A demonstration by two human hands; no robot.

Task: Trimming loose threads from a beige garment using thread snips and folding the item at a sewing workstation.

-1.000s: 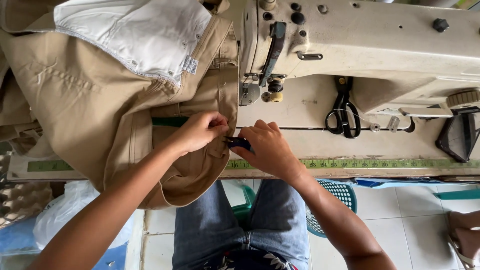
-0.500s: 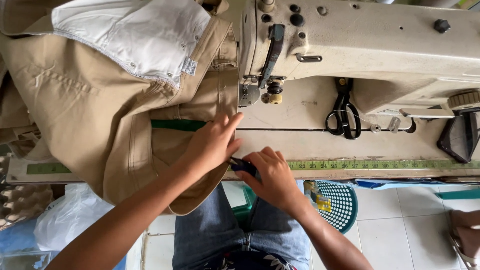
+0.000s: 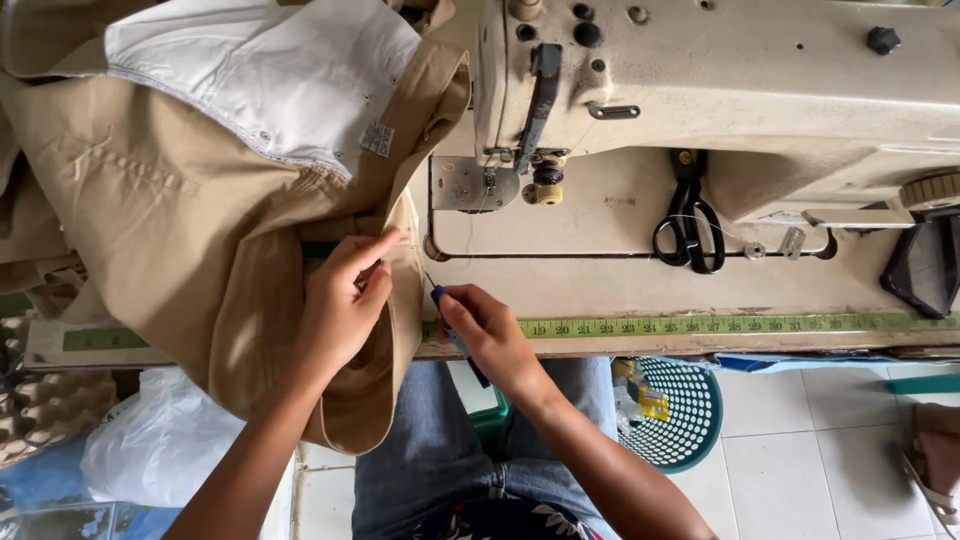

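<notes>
Now, from the head camera, the left hand [image 3: 340, 305] lies on the tan garment [image 3: 190, 240] at the tabletop [image 3: 620, 285] edge, thumb and forefinger pinched on a fold of the cloth just left of the machine [image 3: 720, 90]. The right hand [image 3: 490, 335] sits just beside it, its grip narrow around a small blue-handled tool [image 3: 440, 297], whose thin tip points up toward the cloth edge; what kind of tool it is I cannot tell for sure, though it looks like a seam ripper.

Compared with half a second ago, the left hand has gone from lying flat with fingers spread over the fabric to a closed pinch on the fold, and the right hand has drawn a little apart from it, so the tool's tip now shows clear between the two hands. Judging by that, the cloth is being held taut for the tip to work at a seam.

Black scissors [image 3: 688, 225] lie on the machine bed, well apart from both hands. A green tape [image 3: 700, 325] runs along the tabletop's front edge. Below, a teal basket [image 3: 680, 415] stands on the tiled floor [image 3: 800, 440] beside the person's jeans.
</notes>
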